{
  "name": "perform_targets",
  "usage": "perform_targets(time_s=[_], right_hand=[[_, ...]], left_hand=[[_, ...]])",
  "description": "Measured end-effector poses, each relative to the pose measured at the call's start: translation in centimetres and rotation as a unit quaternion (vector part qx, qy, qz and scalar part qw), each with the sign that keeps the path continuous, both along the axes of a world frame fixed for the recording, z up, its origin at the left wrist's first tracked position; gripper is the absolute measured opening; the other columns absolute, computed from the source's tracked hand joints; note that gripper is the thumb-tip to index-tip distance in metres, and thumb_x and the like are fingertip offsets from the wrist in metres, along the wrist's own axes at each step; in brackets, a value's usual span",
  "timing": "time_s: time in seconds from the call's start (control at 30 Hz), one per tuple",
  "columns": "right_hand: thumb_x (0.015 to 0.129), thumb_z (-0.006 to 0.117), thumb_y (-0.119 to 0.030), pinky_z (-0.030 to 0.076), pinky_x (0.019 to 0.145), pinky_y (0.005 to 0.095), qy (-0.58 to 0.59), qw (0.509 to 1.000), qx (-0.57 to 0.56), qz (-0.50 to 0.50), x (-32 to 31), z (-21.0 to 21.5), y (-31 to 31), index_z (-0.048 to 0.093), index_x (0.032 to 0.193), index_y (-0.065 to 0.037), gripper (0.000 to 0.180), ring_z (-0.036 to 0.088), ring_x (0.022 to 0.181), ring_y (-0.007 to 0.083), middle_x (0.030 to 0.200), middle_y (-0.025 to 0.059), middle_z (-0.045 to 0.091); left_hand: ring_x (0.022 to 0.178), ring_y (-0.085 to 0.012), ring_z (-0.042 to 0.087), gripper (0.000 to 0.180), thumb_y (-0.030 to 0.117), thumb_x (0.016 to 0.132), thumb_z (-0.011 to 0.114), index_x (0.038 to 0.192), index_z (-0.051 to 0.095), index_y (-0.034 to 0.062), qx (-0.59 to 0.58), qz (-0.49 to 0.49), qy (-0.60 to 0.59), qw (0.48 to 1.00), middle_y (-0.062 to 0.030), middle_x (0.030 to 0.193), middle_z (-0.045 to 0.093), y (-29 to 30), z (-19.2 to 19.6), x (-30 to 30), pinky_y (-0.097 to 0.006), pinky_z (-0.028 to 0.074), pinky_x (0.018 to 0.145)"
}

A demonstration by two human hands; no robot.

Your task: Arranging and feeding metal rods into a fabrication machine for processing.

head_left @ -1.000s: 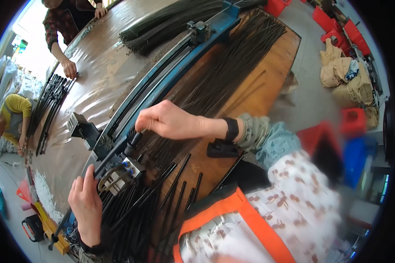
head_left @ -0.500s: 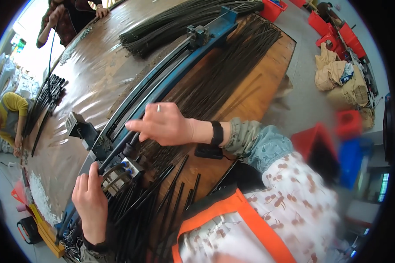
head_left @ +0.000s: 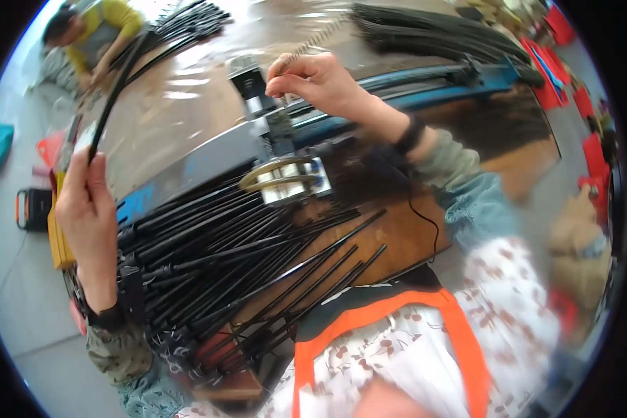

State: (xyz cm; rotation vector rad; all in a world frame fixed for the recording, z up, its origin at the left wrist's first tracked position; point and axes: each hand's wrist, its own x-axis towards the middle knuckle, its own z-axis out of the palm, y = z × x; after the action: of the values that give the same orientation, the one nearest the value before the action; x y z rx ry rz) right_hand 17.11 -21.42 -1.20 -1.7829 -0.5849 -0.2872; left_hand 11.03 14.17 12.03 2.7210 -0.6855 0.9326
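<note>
My left hand [head_left: 87, 219] is raised at the left, fingers closed round the lower end of a black rod [head_left: 113, 97] that slants up and away from the table. Above the bench device my right hand [head_left: 320, 83] pinches a long thin coil spring [head_left: 315, 42], whose free part runs up to the right, blurred. Under that hand sits a metal clamp block with a curved tan hose [head_left: 280, 169], joined to a blue rail [head_left: 432, 94]. Between my hands and my body many black rods [head_left: 216, 254] lie in a loose pile.
A thick bundle of dark thin strands [head_left: 425, 38] lies at the far right of the table. At the far left a person in yellow sleeves [head_left: 122, 21] works beside another heap of black rods [head_left: 195, 21]. Red bins [head_left: 547, 73] stand on the right, and a thin cable [head_left: 432, 223] hangs near my right arm.
My view has turned to the left. My left hand has lifted the black rod off the rail. My right hand has left the rod and now holds the spring.
</note>
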Motion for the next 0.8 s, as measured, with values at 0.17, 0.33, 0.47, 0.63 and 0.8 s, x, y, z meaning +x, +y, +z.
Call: perform_targets(time_s=[0.17,0.33,0.47,0.63,0.8], right_hand=[[0.093,0.071,-0.020,0.053,0.068,0.0246,-0.104,0.989,-0.091,0.046,1.1,1.6,4.4,0.074,0.095,-0.003,0.017,0.067,0.074,0.0086,0.087,0.0014,0.073],[0.094,0.070,-0.023,0.053,0.069,0.0273,-0.090,0.981,-0.165,0.057,1.6,2.1,6.0,0.072,0.100,-0.006,0.018,0.069,0.075,0.0115,0.086,0.0046,0.073],[0.098,0.062,-0.020,0.054,0.070,0.0367,-0.035,0.937,-0.305,0.167,2.1,2.7,9.0,0.062,0.101,-0.002,0.019,0.069,0.078,0.0249,0.083,0.0118,0.070],[0.089,0.063,-0.008,0.052,0.064,0.0420,-0.261,0.874,-0.408,0.028,1.5,1.7,7.0,0.061,0.096,-0.009,0.007,0.071,0.079,0.0253,0.085,0.0050,0.074],[0.085,0.070,-0.010,0.043,0.088,0.0403,-0.314,0.802,-0.484,-0.153,-0.4,-1.2,-8.7,0.066,0.090,-0.011,0.007,0.069,0.090,0.0254,0.086,0.0060,0.070]], left_hand=[[0.067,-0.0265,0.057,0.021,0.014,0.101,0.060,0.114,0.065,-0.0021,-0.016,0.064,0.038,0.997,-0.0206,0.085,0.065,5.9,-1.4,-4.8,-0.034,0.049,0.065],[0.076,-0.0311,0.065,0.024,0.014,0.101,0.061,0.114,0.065,-0.0054,-0.026,0.134,0.116,0.984,-0.0231,0.094,0.069,8.3,-3.7,-5.9,-0.036,0.052,0.072],[0.077,-0.0311,0.066,0.024,0.014,0.100,0.062,0.113,0.066,-0.0058,-0.043,0.111,0.084,0.989,-0.0233,0.096,0.070,8.5,-4.1,-5.2,-0.036,0.052,0.072],[0.081,-0.0355,0.067,0.023,0.013,0.098,0.064,0.113,0.067,-0.0041,-0.050,0.077,0.063,0.994,-0.0233,0.099,0.070,8.5,-4.8,-3.8,-0.037,0.052,0.072],[0.083,-0.0377,0.067,0.021,0.014,0.096,0.065,0.112,0.068,0.0016,-0.016,0.101,0.096,0.990,-0.0190,0.097,0.070,9.6,-6.3,-3.0,-0.039,0.053,0.071]])
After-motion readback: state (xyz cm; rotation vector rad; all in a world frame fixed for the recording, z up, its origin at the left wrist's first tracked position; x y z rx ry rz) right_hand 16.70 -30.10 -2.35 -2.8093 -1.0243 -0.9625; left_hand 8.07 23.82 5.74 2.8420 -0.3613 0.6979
